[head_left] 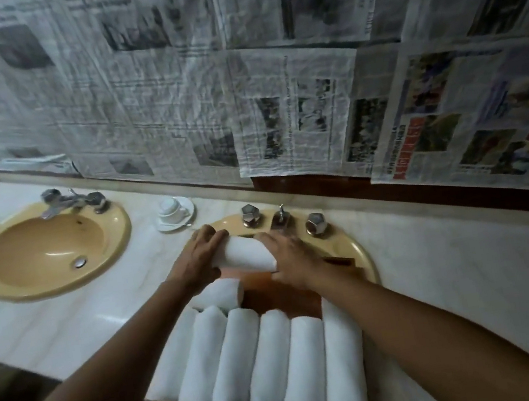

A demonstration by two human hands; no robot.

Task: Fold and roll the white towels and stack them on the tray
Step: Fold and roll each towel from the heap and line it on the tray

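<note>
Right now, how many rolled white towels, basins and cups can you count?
Rolled towels: 8, six in a row, one lying crosswise, one held by both hands
Yellow basins: 2, one on the left, one partly covered
Cups: 1, upturned on its saucer
Total: 11

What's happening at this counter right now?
A person is stacking rolled white towels on a brown tray set over the right-hand sink. Both hands hold one rolled towel by its ends, left hand and right hand, above the tray's far end. A row of rolled towels already lies side by side at the near end, with one more roll behind them.
</note>
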